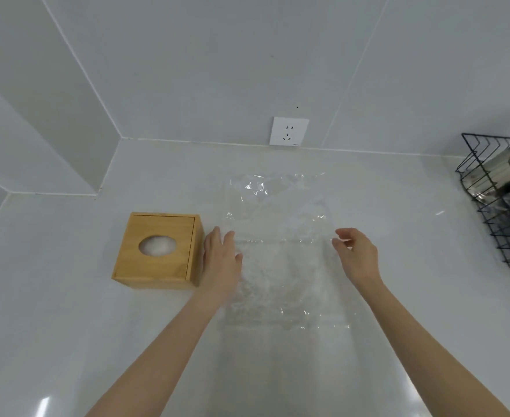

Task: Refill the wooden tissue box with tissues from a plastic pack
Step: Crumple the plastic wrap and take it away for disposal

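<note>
A square wooden tissue box [157, 251] stands on the white counter at the left, lid shut, with white tissue showing through its oval hole [157, 245]. To its right lies a clear plastic pack [281, 251], flat and see-through. My left hand [220, 260] rests flat, fingers together, on the pack's left edge, just beside the box's right side. My right hand [357, 255] hovers at the pack's right edge with fingers loosely curled and apart, holding nothing that I can see.
A white wall socket [289, 131] sits low on the back wall. A black wire rack [494, 203] with a shiny metal item stands at the right edge. The white counter [67, 326] meets tiled walls at the back and left.
</note>
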Action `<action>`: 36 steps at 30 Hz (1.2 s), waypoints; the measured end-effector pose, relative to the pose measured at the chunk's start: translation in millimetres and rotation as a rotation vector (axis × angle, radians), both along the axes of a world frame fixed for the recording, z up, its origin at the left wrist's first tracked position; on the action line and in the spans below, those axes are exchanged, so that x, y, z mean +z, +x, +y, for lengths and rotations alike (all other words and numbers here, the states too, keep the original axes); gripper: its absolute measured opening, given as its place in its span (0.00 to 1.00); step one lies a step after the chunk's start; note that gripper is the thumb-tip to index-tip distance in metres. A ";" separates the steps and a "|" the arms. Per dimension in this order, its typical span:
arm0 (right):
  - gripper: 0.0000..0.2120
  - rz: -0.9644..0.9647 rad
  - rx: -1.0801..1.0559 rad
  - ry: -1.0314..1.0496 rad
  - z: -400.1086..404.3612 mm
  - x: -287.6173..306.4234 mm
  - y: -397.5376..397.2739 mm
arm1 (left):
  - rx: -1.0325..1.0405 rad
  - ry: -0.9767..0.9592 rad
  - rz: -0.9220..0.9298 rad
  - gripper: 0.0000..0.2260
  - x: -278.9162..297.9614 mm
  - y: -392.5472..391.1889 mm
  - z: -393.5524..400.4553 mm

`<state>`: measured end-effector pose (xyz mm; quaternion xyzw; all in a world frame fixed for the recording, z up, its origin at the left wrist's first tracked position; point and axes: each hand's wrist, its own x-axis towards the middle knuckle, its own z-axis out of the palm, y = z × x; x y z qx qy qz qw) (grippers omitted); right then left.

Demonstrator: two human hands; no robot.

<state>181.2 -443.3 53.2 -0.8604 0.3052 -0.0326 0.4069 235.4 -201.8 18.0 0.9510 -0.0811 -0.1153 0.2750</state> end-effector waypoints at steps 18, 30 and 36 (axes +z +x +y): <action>0.07 0.095 -0.291 0.392 -15.9 -26.5 24.2 | 0.343 -0.357 0.191 0.29 1.5 29.7 -6.0; 0.02 -0.114 -0.212 0.694 -29.5 23.4 4.3 | 0.314 -0.637 0.093 0.16 62.0 36.8 3.6; 0.21 -0.245 -0.138 0.716 -16.2 49.7 0.5 | 0.321 -0.682 0.071 0.10 85.7 39.0 28.7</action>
